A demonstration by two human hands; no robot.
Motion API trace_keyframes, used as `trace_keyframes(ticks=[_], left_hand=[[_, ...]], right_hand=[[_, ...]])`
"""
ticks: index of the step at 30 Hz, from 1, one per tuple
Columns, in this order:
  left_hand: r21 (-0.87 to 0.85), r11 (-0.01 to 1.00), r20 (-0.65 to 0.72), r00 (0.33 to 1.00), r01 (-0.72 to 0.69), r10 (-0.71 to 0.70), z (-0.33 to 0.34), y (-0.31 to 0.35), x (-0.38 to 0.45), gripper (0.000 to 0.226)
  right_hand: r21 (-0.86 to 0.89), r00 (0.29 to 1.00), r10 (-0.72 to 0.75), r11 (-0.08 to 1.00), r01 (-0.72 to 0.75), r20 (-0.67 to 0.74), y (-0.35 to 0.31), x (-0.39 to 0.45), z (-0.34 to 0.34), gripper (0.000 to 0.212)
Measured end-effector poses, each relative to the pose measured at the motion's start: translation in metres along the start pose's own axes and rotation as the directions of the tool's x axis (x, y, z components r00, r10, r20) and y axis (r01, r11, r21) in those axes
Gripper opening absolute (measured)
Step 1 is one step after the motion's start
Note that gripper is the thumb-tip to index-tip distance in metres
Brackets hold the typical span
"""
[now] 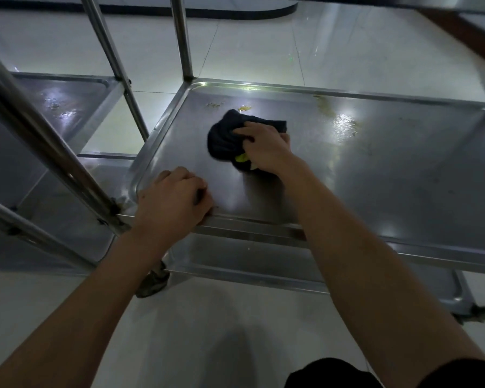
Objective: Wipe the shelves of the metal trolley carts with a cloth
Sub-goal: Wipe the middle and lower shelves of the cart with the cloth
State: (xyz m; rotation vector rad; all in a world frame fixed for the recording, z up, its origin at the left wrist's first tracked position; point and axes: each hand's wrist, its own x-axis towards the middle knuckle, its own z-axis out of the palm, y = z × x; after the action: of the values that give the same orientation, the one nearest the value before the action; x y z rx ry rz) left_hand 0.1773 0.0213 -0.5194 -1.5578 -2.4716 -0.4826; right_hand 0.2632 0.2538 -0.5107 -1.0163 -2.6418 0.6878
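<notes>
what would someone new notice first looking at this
First, the right hand gripping a bunched dark cloth with a yellow-green patch, pressed on the middle shelf of the shiny metal trolley cart. Next, the left hand curled over that shelf's near rim by the left corner post. Then the yellowish smears and wet glare along the shelf's far edge, beyond the cloth.
</notes>
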Motion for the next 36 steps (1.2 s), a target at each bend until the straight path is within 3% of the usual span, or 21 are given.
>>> trace_keyframes(ticks=[8, 14, 18, 26, 31, 34, 36], left_hand=[[0.008, 0.999, 0.071, 0.997, 0.035, -0.036, -0.005, 0.01, -0.004, 0.029], [0.037, 0.999, 0.079, 0.997, 0.013, -0.016, -0.005, 0.018, -0.005, 0.028], [0.028, 1.0, 0.06, 0.998, 0.004, -0.006, -0.003, 0.016, -0.006, 0.026], [0.004, 1.0, 0.015, 1.0, -0.014, 0.014, 0.002, 0.012, -0.009, 0.023], [0.022, 1.0, -0.006, 1.0, -0.02, 0.02, 0.0, 0.015, -0.011, 0.022], [0.014, 1.0, -0.011, 1.0, 0.003, -0.003, -0.001, 0.015, -0.011, 0.024], [0.003, 1.0, -0.004, 1.0, 0.01, -0.01, -0.001, 0.016, -0.011, 0.027]], right_hand=[[0.007, 0.947, 0.262, 0.964, -0.266, -0.187, 0.148, -0.064, -0.081, 0.046], [0.043, 0.929, 0.296, 0.955, -0.294, -0.224, 0.179, -0.079, -0.093, 0.045], [-0.004, 0.918, 0.295, 0.952, -0.307, -0.265, 0.172, -0.076, -0.09, 0.045], [-0.025, 0.961, 0.21, 0.976, -0.218, -0.18, 0.114, -0.045, -0.059, 0.048], [-0.099, 0.989, 0.137, 0.985, -0.143, -0.057, 0.033, -0.002, -0.014, 0.048], [-0.18, 0.993, 0.031, 0.984, -0.01, 0.115, -0.016, 0.024, 0.013, 0.048], [-0.14, 0.992, -0.041, 0.988, 0.058, 0.119, -0.043, 0.034, 0.03, 0.051]])
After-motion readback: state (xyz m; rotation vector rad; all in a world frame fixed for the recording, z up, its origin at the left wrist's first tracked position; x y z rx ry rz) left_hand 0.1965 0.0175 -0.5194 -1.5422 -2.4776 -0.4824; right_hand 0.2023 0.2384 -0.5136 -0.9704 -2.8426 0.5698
